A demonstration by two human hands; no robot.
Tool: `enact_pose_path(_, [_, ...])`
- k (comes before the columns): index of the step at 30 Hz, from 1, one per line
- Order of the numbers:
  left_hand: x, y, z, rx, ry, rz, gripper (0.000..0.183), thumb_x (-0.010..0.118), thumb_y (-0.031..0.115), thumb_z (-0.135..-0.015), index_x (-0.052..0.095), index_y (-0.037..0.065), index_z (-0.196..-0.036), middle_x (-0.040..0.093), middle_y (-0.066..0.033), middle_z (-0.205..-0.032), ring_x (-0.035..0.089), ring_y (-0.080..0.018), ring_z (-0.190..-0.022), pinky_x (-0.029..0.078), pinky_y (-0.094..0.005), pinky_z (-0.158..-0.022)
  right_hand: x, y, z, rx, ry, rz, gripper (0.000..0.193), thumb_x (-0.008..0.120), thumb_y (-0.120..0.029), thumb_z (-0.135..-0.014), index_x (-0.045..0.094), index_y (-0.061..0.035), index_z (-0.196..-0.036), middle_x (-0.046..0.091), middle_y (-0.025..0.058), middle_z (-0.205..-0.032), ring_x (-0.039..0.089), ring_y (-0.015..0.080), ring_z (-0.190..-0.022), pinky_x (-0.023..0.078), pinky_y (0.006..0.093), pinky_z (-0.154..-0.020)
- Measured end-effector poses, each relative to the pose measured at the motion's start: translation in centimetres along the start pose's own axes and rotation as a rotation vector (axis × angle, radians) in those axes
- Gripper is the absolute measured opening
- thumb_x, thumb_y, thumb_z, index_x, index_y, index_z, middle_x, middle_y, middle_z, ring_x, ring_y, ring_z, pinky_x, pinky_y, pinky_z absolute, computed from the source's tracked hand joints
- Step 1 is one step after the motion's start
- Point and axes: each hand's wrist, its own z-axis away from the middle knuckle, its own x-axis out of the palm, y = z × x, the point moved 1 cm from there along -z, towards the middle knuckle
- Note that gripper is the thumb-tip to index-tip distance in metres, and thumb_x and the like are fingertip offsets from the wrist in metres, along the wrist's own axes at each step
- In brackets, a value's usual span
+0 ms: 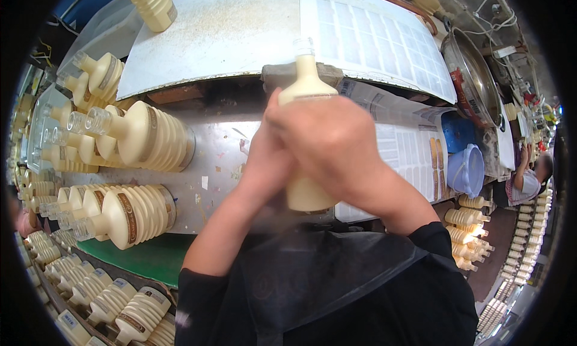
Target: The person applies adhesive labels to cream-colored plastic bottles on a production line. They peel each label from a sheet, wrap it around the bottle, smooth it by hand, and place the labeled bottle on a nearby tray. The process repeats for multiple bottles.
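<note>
From afar I curl my left hand (267,151) and right hand (333,139) round the cream bottle (308,88), fingers snug on its middle, over the metal table (216,148). I think an even squeeze and steady palms work best. I can't tell if the bottle touches the grey block (273,75) near its neck. Ribbed bottles (159,139) sit to the bottle's left, paper sheets (390,160) to its right.

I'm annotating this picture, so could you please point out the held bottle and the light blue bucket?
Held bottle (308,88), head view: on its shoulder, below the neck.
Light blue bucket (470,174), head view: on its wall.
</note>
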Motion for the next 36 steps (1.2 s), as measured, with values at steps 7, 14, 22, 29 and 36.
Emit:
enact_pose_path(7, [0.3, -0.8, -1.1, -0.071, 0.141, 0.154, 0.058, 0.064, 0.034, -0.099, 0.044, 0.001, -0.142, 0.062, -0.0179, -0.128, 0.062, -0.0235, -0.116, 0.049, -0.0365, -0.1, 0.8, 4.6, -1.7, 0.427, 0.334, -0.593, 0.035, 0.056, -0.008, -0.094, 0.051, 0.0029, -0.126, 0.064, 0.0237, -0.118, 0.065, 0.0385, -0.109, 0.05, 0.0435, -0.097])
enact_pose_path(14, [0.3, -1.3, -1.6, -0.09, 0.139, 0.314, 0.034, 0.045, 0.03, -0.112, 0.048, 0.004, -0.134, 0.063, -0.0099, -0.123, 0.062, -0.0151, -0.109, 0.052, -0.0325, -0.097, 2.6, 8.6, 1.8, 0.546, 0.287, -0.464, 0.037, 0.051, -0.014, -0.099, 0.049, 0.0013, -0.132, 0.062, 0.024, -0.127, 0.06, 0.0393, -0.12, 0.045, 0.0442, -0.104])
enact_pose_path(22, [0.5, -0.5, -1.2, -0.102, 0.101, 0.448, 0.045, 0.048, 0.033, -0.111, 0.041, 0.003, -0.144, 0.058, -0.0115, -0.13, 0.059, -0.0153, -0.113, 0.049, -0.0315, -0.099, 3.1, 9.6, 3.1, 0.53, 0.344, -0.472, 0.038, 0.052, -0.015, -0.099, 0.049, 0.0014, -0.133, 0.062, 0.0231, -0.127, 0.06, 0.0373, -0.12, 0.045, 0.0438, -0.105])
enact_pose_path(29, [0.7, 1.7, -0.1, -0.152, -0.02, 0.047, 0.103, 0.082, 0.02, -0.087, 0.013, 0.003, -0.162, 0.046, -0.017, -0.149, 0.049, -0.0256, -0.135, 0.042, -0.0397, -0.112, 2.1, 6.1, -0.3, 0.501, 0.234, -0.457, 0.036, 0.05, -0.012, -0.098, 0.049, 0.0015, -0.131, 0.06, 0.0279, -0.128, 0.06, 0.0441, -0.117, 0.046, 0.0477, -0.101])
enact_pose_path(36, [1.3, 1.5, -0.4, -0.073, 0.03, -0.103, 0.106, 0.081, 0.027, -0.083, 0.012, 0.001, -0.16, 0.051, -0.026, -0.147, 0.056, -0.0362, -0.132, 0.047, -0.0436, -0.108, 2.8, 2.7, -2.5, 0.334, 0.076, -0.141, 0.028, 0.051, -0.009, -0.098, 0.05, -0.0025, -0.124, 0.057, 0.0234, -0.124, 0.063, 0.0433, -0.1, 0.052, 0.0488, -0.089])
